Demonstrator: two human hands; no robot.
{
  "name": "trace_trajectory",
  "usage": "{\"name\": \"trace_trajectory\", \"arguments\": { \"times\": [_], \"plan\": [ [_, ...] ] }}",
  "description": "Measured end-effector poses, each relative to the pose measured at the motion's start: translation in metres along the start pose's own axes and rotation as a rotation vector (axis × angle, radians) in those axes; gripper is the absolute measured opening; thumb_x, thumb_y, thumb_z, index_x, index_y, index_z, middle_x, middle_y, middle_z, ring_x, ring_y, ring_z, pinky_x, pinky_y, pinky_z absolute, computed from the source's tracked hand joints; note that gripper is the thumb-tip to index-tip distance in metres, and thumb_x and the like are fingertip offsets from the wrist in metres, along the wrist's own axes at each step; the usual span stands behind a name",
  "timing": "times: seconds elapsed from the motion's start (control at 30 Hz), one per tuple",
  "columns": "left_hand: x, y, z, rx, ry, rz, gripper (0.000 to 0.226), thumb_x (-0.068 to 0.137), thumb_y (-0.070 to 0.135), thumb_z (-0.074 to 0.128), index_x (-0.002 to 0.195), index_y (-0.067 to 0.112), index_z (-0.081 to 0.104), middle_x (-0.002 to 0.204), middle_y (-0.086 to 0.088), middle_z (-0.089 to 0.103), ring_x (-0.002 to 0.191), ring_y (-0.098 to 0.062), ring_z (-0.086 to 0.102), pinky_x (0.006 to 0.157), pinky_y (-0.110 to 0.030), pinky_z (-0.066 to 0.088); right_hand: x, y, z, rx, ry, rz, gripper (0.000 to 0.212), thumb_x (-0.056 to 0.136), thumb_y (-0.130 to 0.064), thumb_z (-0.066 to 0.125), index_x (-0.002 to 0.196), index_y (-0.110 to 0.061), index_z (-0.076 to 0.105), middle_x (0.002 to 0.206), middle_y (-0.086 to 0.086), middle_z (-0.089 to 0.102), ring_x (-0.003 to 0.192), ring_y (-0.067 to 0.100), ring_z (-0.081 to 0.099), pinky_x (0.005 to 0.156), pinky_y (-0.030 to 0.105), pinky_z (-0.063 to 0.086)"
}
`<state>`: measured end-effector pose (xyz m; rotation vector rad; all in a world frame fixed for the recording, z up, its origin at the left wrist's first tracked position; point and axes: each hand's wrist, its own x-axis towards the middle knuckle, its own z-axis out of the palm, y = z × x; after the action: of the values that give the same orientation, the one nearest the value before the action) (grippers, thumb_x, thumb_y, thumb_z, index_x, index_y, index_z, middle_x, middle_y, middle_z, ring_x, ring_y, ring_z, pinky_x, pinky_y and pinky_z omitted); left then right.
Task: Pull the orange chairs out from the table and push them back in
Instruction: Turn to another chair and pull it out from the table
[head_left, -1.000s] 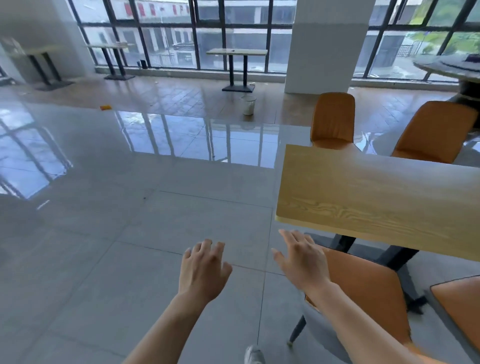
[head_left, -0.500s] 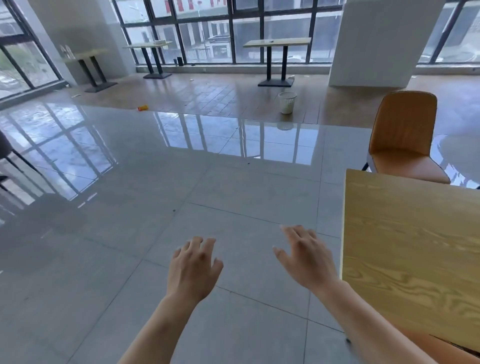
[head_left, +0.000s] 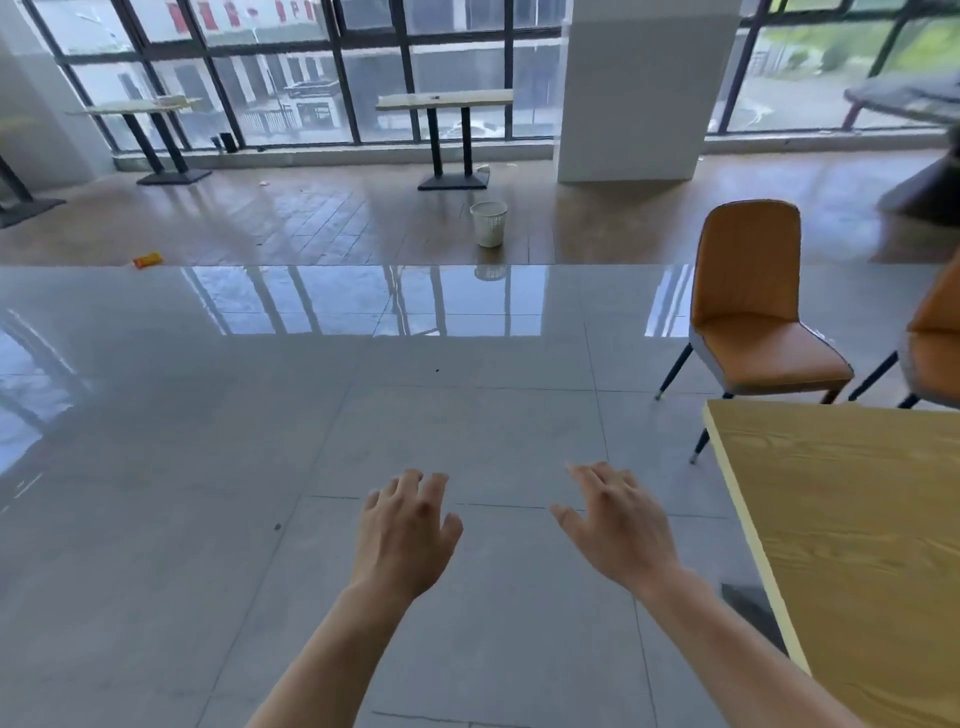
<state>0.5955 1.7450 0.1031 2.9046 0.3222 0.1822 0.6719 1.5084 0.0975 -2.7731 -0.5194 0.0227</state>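
Note:
An orange chair (head_left: 753, 312) with dark legs stands on the tiled floor beyond the far end of the wooden table (head_left: 857, 519), its seat facing the table and apart from it. A second orange chair (head_left: 935, 353) is cut off by the right edge. My left hand (head_left: 405, 530) and my right hand (head_left: 618, 525) float palm-down over the floor, left of the table's corner, fingers spread and holding nothing. Neither hand touches a chair or the table.
A white waste bin (head_left: 489, 223) stands on the floor ahead. A white pillar (head_left: 644, 88) rises behind it. Two tall tables (head_left: 447, 101) (head_left: 140, 106) stand by the windows. A small orange object (head_left: 147, 260) lies on the floor at left.
The view has moved leftward and forward along the table's end. The near chair under the table has left the view. The far chairs now appear closer. Both hands stay open and empty.

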Motion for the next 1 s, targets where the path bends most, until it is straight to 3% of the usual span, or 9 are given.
{"name": "trace_trajectory", "arguments": {
  "times": [0.3,0.73,1.0],
  "plan": [
    [0.191,0.002,0.011,0.014,-0.047,0.186,0.045,0.096,0.040,0.049,0.137,0.023,0.050,0.127,-0.002,0.057,0.113,-0.023,0.055,0.096,-0.037,0.038,0.143,0.021,0.005,0.008,0.057,0.176,0.056,0.095,-0.052,0.050,0.144,-0.024,0.044,0.136,-0.003,0.056,0.122,0.025,0.050,0.093,0.040,0.047],
    [0.522,0.059,0.066,-0.003,-0.097,0.245,0.044,0.096,0.040,0.051,0.137,0.024,0.051,0.128,-0.001,0.057,0.116,-0.023,0.054,0.099,-0.037,0.038,0.441,0.133,-0.015,0.005,0.073,0.263,0.055,0.095,-0.053,0.048,0.141,-0.024,0.045,0.132,-0.004,0.056,0.119,0.023,0.050,0.091,0.038,0.047],
    [0.723,0.114,0.110,-0.027,-0.138,0.387,0.046,0.097,0.043,0.049,0.139,0.024,0.050,0.131,-0.002,0.056,0.116,-0.023,0.054,0.099,-0.037,0.039,0.604,0.205,-0.022,-0.029,0.106,0.378,0.052,0.094,-0.054,0.049,0.137,-0.025,0.048,0.131,-0.004,0.056,0.118,0.024,0.050,0.092,0.039,0.047]
  ]
}}
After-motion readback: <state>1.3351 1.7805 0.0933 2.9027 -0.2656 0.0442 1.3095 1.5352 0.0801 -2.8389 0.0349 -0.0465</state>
